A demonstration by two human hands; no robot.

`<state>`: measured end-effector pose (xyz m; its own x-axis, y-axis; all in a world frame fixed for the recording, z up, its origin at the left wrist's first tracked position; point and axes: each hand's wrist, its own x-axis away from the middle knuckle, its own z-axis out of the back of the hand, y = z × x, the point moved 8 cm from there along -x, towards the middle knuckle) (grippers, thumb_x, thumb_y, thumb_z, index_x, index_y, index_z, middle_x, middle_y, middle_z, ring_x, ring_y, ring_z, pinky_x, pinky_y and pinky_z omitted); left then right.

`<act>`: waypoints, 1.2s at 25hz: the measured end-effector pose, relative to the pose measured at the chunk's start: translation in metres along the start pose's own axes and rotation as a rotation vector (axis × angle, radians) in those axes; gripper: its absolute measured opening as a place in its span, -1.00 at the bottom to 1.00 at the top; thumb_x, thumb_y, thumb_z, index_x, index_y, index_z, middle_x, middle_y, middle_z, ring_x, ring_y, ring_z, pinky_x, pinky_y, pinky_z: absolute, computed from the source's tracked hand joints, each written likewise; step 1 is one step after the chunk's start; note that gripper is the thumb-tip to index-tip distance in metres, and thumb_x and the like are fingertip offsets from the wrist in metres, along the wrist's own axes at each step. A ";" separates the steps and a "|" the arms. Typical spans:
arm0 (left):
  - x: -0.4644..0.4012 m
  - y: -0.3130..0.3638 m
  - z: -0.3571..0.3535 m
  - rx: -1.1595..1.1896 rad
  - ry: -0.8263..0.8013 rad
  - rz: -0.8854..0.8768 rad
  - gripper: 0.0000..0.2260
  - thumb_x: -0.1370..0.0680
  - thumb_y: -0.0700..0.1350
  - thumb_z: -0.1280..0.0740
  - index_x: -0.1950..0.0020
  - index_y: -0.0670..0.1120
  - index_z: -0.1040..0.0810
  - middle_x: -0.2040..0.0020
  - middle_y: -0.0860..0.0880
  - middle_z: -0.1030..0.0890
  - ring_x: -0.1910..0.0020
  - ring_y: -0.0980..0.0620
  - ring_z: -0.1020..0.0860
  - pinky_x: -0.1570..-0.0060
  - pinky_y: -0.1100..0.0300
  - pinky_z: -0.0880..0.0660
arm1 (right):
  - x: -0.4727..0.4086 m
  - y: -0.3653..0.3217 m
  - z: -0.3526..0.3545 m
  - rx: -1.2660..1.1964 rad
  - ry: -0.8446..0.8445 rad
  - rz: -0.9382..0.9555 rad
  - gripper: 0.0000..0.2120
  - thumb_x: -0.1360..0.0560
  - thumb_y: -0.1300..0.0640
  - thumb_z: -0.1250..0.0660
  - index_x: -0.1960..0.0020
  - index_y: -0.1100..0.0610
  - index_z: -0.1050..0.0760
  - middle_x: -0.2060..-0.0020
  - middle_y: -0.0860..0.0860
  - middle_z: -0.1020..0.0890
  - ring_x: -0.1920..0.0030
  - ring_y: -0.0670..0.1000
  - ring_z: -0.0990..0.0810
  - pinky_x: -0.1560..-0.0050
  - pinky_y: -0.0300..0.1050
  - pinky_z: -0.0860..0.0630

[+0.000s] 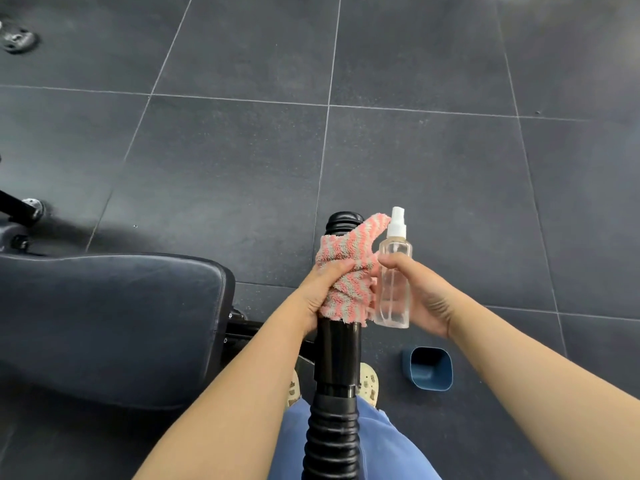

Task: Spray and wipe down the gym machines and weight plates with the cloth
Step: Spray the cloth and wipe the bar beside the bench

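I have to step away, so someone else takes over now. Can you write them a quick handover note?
Left hand grips the pink striped cloth, wrapped around the black machine handle.
Right hand holds the clear spray bottle upright beside the cloth.
A blue tub sits on the floor; the padded seat is on the left.
Done: handle wipe is under way.
Left: how far the wiping has got cannot be told from this view, seat and weight plates included.

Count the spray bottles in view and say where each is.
1: the clear spray bottle, held in the right hand beside the cloth-wrapped handle. Others may lie out of frame.
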<state>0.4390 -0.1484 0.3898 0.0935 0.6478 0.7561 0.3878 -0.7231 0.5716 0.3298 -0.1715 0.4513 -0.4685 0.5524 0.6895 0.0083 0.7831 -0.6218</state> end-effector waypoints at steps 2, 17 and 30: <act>0.004 0.004 0.007 -0.119 0.168 -0.070 -0.46 -0.42 0.09 -0.44 -0.33 -0.05 -0.41 -0.17 -0.08 -0.60 -0.08 -0.04 -0.60 -0.11 0.04 -0.53 | 0.002 0.000 0.001 0.022 -0.004 -0.005 -0.60 -0.30 -0.01 -0.35 -0.08 0.15 -0.48 0.12 0.07 -0.62 0.09 0.07 -0.59 -0.11 0.11 -0.52; -0.016 0.039 -0.001 -0.139 0.107 -0.103 -0.45 -0.43 0.19 -0.30 -0.30 -0.11 -0.45 -0.16 -0.10 -0.60 -0.08 -0.03 -0.58 -0.01 0.14 -0.51 | -0.017 -0.004 0.009 -0.049 0.087 -0.032 -0.65 -0.14 -0.06 -0.43 0.20 0.13 -0.49 0.20 0.05 -0.55 0.10 0.07 -0.48 -0.16 0.10 -0.42; 0.018 0.057 -0.005 -0.722 0.624 -0.410 -0.50 -0.61 -0.11 -0.18 -0.51 -0.14 -0.11 -0.32 -0.15 -0.44 -0.28 -0.14 -0.43 -0.24 -0.01 -0.38 | -0.012 -0.011 0.007 -0.158 0.102 0.041 -0.71 -0.19 -0.03 -0.40 0.20 0.13 -0.49 0.26 0.03 -0.54 0.22 0.02 -0.50 0.07 -0.06 -0.46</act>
<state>0.4586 -0.1791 0.4379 -0.4925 0.7861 0.3735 -0.3781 -0.5798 0.7217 0.3291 -0.1881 0.4474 -0.3730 0.6044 0.7040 0.1676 0.7902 -0.5895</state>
